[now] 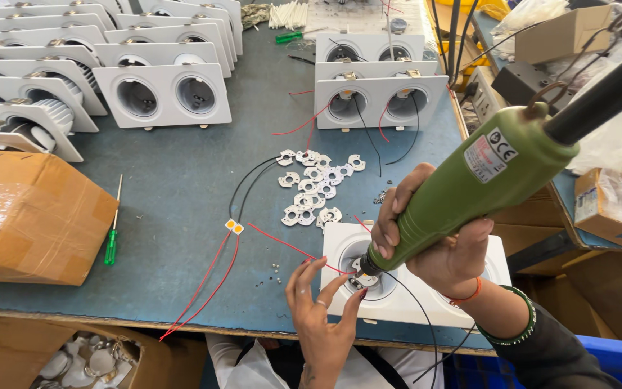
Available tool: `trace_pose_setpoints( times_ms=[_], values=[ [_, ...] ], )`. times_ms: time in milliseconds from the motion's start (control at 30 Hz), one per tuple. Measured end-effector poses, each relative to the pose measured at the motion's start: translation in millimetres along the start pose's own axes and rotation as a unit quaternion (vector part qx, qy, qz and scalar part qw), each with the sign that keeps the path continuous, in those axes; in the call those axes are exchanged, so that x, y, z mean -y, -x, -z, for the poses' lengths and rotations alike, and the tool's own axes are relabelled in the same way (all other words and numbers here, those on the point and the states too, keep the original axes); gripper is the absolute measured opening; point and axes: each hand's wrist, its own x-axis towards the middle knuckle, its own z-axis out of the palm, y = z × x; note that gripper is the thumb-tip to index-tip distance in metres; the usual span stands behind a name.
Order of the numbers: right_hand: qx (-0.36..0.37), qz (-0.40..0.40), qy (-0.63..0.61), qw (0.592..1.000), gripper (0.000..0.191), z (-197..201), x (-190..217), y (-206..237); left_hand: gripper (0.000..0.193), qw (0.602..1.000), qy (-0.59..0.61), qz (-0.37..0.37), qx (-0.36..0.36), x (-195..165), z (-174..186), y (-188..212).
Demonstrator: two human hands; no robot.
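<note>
lamp assembly workshop (rows of white downlight housings)

Open blue tabletop is lying at nine o'clock of the white twin housing; red and black wires are trailing across it; a green screwdriver and a cardboard box are closing the far side; white metal plates are crowding twelve o'clock; stacked housings are blocking eleven o'clock.
</note>
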Motion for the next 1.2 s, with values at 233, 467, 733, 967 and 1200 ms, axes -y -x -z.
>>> trace_pose_setpoints(
  times_ms=[233,467,733,967,1200],
  values=[
    [0.015,-0.028,-0.017,0.999,0.086,-9,5,2,0.016,1.0,0.017,0.025,0.003,-5,-3,-11],
    [0.024,-0.034,-0.018,0.999,0.086,-12,6,3,0.011,1.0,0.011,0.005,-0.003,2,-2,-10],
    [0.023,-0.039,-0.028,0.999,0.085,-8,6,4,0.01,0.998,0.053,0.034,0.027,3,-6,-11],
    [0.005,-0.035,-0.019,0.999,0.085,-5,4,5,0.044,0.999,0.007,-0.013,0.046,3,-4,-14],
    [-0.022,-0.016,0.013,1.0,0.079,16,-24,11,0.042,0.998,0.011,0.063,0.015,15,0,-7]
  ],
)
